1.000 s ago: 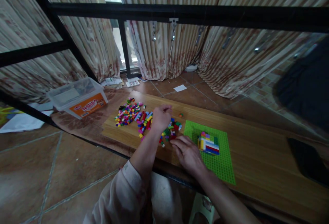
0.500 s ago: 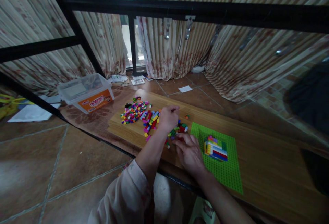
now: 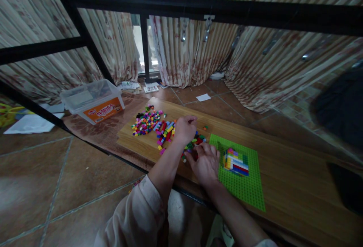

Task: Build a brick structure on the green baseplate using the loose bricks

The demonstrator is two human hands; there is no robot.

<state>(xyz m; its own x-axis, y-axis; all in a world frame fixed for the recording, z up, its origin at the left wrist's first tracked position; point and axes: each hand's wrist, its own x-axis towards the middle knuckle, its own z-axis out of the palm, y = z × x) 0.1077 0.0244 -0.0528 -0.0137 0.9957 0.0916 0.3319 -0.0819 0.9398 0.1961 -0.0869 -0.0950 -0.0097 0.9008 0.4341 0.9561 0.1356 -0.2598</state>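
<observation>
My left hand is over the loose bricks, its fingers pinched together; whatever is between them is too small or hidden. My right hand is lower and closer to me, at the near edge of the dark brick heap. Its thumb is apart from its curled fingers, with bricks under and between them. Right of it lies a green baseplate, bearing a small stepped build of white, blue, red, yellow and green bricks. Left of my left hand are longer bricks and a pile of small bricks.
A wooden board carries the bricks and baseplate. A clear plastic box with an orange label stands on a brown cloth at the left. A black frame bar crosses above, before striped curtains. A dark flat object lies at the right.
My right hand has shifted slightly up, its thumb now further apart from the curled fingers. My left hand keeps its pinch in nearly the same place. The view has shifted slightly.
</observation>
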